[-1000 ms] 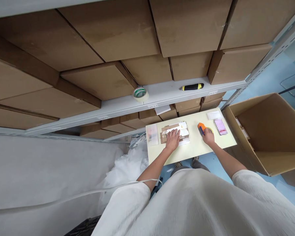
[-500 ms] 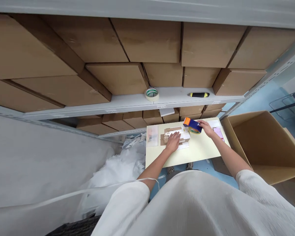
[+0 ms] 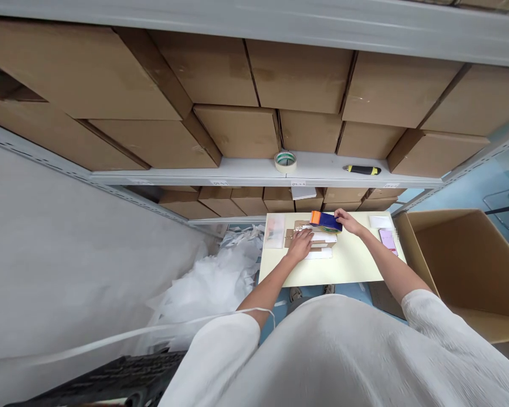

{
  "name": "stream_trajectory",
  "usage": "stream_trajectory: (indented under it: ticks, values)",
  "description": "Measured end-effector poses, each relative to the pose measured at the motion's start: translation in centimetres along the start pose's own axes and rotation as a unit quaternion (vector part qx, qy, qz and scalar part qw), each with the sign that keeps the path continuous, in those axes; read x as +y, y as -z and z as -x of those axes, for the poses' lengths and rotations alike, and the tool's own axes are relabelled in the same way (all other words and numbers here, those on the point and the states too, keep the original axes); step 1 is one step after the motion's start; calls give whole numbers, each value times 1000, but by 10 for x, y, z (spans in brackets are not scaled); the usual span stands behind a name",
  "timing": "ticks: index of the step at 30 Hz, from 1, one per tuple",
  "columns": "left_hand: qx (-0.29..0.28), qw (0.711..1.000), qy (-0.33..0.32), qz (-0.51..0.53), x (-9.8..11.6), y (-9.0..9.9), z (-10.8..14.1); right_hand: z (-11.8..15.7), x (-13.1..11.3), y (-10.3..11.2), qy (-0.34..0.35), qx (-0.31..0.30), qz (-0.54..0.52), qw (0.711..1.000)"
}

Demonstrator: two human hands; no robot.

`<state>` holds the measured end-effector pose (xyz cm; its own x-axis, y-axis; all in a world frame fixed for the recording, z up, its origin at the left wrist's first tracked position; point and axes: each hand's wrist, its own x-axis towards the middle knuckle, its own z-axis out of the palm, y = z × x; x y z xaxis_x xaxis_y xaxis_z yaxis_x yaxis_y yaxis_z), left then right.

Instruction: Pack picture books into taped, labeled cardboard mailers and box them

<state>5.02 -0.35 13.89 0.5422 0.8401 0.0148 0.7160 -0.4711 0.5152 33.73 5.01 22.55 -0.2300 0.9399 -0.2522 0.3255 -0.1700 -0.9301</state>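
Observation:
On a pale yellow tabletop (image 3: 352,265) lies a small white and brown cardboard box (image 3: 324,238) with its flaps spread out. My left hand (image 3: 301,245) rests on the box's left part, fingers stretched flat over it. A blue and orange tape dispenser (image 3: 333,221) is gripped at its right end by my right hand (image 3: 348,221). The dispenser is over the far edge of the box, its orange end pointing left. Whether it touches the box, I cannot tell.
A phone (image 3: 388,241) and a white card (image 3: 379,221) lie at the table's right, a clear sheet (image 3: 275,230) at its left. The shelf holds a tape roll (image 3: 285,162), a utility knife (image 3: 362,169) and stacked cartons. An open carton (image 3: 470,265) stands right.
My right hand has carried the tape dispenser left, over the box. My left hand stays on the box. The view has turned slightly left, moving the shelf rightward in the picture.

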Motion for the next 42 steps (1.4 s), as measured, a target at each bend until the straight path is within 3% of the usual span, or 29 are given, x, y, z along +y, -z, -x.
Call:
stream_trajectory:
  ticks: [13,16,18,20,22,26,28,33,42]
  values:
    - [-20,1000,-5,22,-4,7,-2,20,-14,8,26,-69,220,973]
    - [-18,998,18,61,-4,10,-6,22,-9,12,25,-55,233,971]
    - [16,991,63,120,-3,15,-12,23,-6,14,19,-48,235,971]
    - [78,967,126,209,-1,20,-22,24,-3,16,15,-46,232,972]
    - [129,919,191,319,2,27,-33,24,-1,16,16,-44,225,973]
    - [102,811,281,502,12,36,-51,25,1,16,21,-40,212,976]
    - [88,786,293,537,17,38,-57,26,1,15,22,-42,205,978]
    - [81,788,304,529,24,37,-67,26,-2,15,25,-52,194,979]
    - [144,818,302,468,18,36,-67,24,-6,1,58,-33,264,962]
